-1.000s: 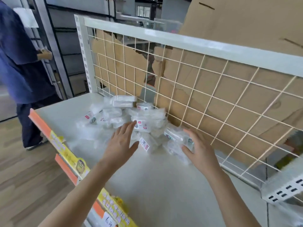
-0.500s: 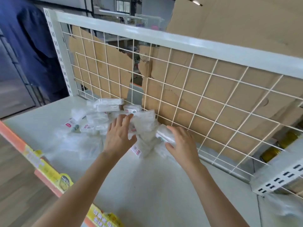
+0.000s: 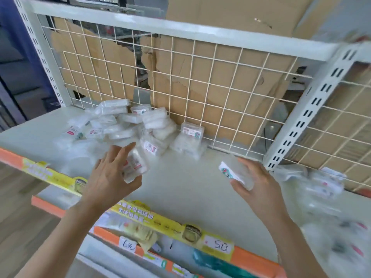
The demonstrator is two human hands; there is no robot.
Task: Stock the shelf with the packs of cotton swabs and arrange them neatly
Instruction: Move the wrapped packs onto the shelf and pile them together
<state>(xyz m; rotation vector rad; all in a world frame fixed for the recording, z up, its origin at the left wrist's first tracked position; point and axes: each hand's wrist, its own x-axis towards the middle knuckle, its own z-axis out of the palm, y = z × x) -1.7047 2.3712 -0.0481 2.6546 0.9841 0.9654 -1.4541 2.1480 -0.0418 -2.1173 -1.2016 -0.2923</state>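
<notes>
The left hand's (image 3: pixel 109 177) fingers (image 3: pixel 121 154) and thumb are clamped round the left-hand pack (image 3: pixel 135 164), a clear box with a red-printed label. Its long axis runs away from the person toward the pile, tilted up off the shelf. The right hand's (image 3: pixel 261 187) fingers (image 3: pixel 251 165) are curled about the right-hand pack (image 3: pixel 234 174), which is held above the shelf. Its long axis slants across the palm, and its labelled end points left toward the other hand.

Behind the left hand, the pile of packs (image 3: pixel 122 123) lies jumbled on the shelf (image 3: pixel 190 189) against the wire grid (image 3: pixel 202 81). Just beside it, one upright pack (image 3: pixel 191 131) leans on the grid. Cardboard (image 3: pixel 220 93) shows behind the wires. A yellow and orange price strip (image 3: pixel 174 221) runs along the shelf's front edge. More packs (image 3: pixel 323 183) lie blurred to the right.
</notes>
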